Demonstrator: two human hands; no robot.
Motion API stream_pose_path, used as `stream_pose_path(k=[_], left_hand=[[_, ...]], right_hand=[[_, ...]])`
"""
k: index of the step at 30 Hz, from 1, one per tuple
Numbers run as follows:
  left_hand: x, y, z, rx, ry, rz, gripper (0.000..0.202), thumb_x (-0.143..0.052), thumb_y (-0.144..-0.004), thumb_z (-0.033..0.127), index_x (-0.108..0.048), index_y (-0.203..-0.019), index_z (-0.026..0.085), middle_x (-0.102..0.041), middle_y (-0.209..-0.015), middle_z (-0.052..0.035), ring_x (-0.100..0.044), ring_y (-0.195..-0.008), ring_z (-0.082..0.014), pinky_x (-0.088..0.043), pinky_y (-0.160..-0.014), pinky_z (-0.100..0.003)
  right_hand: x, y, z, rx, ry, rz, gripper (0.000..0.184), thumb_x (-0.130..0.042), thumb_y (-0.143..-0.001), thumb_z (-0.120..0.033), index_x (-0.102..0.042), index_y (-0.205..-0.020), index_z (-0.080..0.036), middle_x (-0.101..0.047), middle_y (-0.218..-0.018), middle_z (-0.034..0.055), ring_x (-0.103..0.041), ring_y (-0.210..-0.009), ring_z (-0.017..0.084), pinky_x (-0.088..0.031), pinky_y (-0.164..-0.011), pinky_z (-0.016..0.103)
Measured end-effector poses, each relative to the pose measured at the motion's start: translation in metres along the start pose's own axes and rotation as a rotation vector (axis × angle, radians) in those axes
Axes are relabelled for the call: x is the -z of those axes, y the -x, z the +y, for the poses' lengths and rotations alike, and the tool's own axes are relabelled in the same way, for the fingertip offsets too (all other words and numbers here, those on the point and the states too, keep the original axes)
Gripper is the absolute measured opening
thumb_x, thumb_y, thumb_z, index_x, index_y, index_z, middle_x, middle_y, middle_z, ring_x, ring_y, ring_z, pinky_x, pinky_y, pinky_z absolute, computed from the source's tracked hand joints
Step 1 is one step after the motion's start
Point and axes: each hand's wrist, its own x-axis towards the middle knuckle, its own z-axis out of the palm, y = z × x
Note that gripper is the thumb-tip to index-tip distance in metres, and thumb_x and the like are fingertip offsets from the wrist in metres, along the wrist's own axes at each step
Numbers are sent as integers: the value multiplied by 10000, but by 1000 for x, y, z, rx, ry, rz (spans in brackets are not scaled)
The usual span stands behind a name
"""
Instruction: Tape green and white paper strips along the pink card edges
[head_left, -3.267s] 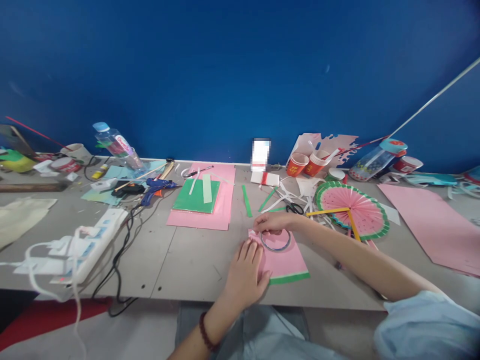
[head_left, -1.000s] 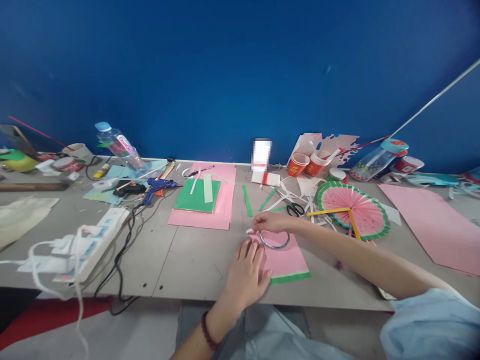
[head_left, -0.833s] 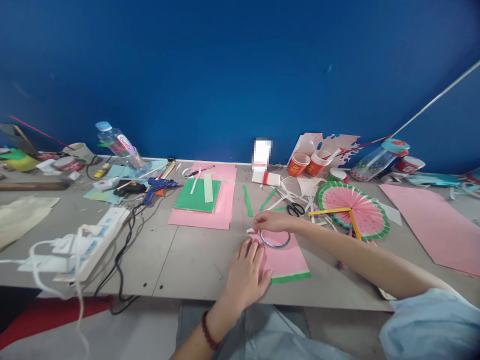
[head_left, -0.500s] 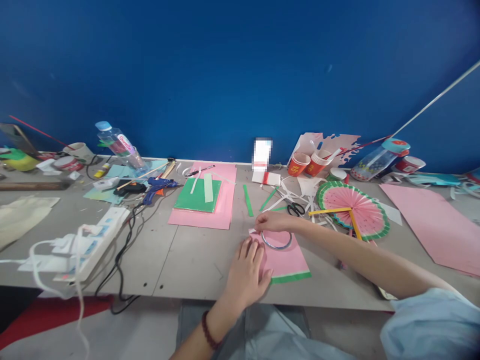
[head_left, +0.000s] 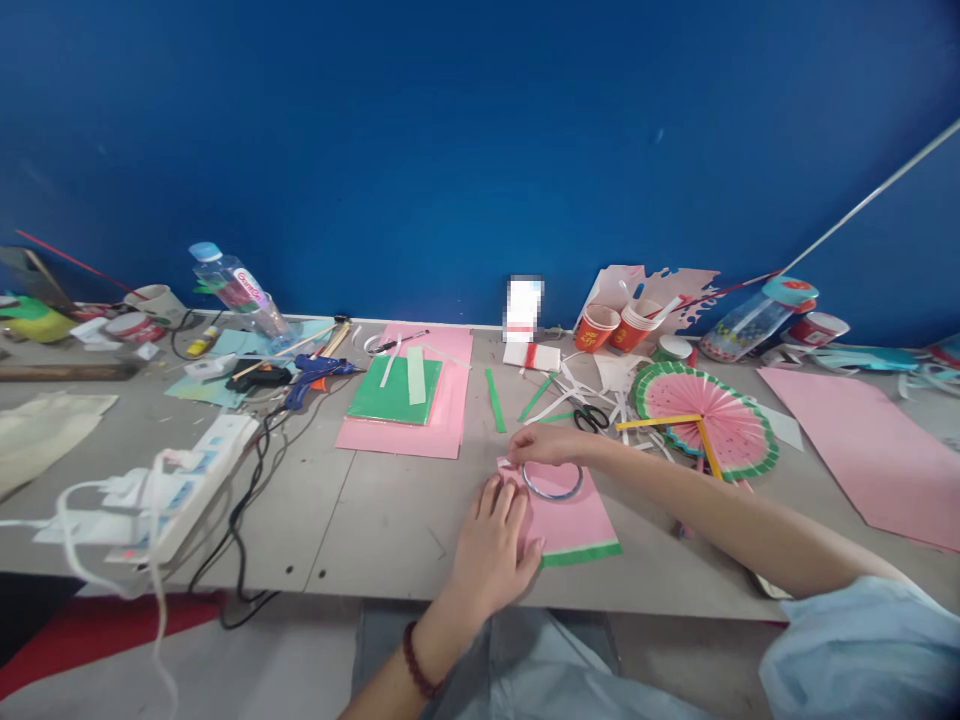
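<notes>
A pink sheet of paper (head_left: 574, 525) with a green strip along its near edge lies on the table in front of me. My left hand (head_left: 493, 545) rests flat across its left side, fingers stretched out. At the sheet's far left corner, my right hand (head_left: 546, 445) has its fingertips pinched together beside a small whitish strip, apparently the end of some tape. Partly under that hand, a thin silvery ring, which looks like a narrow tape roll (head_left: 553, 497), lies over the pink paper. Its far side is hidden by the hand.
Black-handled scissors (head_left: 592, 418) and paper scraps lie beyond my right arm, near a watermelon-patterned paper fan (head_left: 739, 425). A green pack (head_left: 394, 390) rests on pink paper to the left. Farther left are a blue glue gun (head_left: 319, 372) and a power strip (head_left: 202, 490) with cables.
</notes>
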Motion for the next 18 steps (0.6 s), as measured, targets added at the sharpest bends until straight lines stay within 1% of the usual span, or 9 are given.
stream_pose_path(k=[7,18], left_hand=[[1,0,0,-1,19,14,438,-526,-834,358,-487,-1223,160,-476,-1313,-130,-370,-1272,-338,-369,-1030,-512],[0,-1,0,-5,25,18,435,-528,-832,357,-487,-1213,151,-490,-1285,-134,-360,-1277,-335,-370,-1031,-517]], right_hand=[[-1,1,0,2,-65,-18,178,-553,-747,-373,-592,-748,-199,-351,-549,-60,-276,-470,75,-208,-392,208],[-5,-5,6,-26,-41,52,161,-557,-724,-356,-595,-712,-200,-358,-540,-57,-302,-471,80,-211,-399,222]])
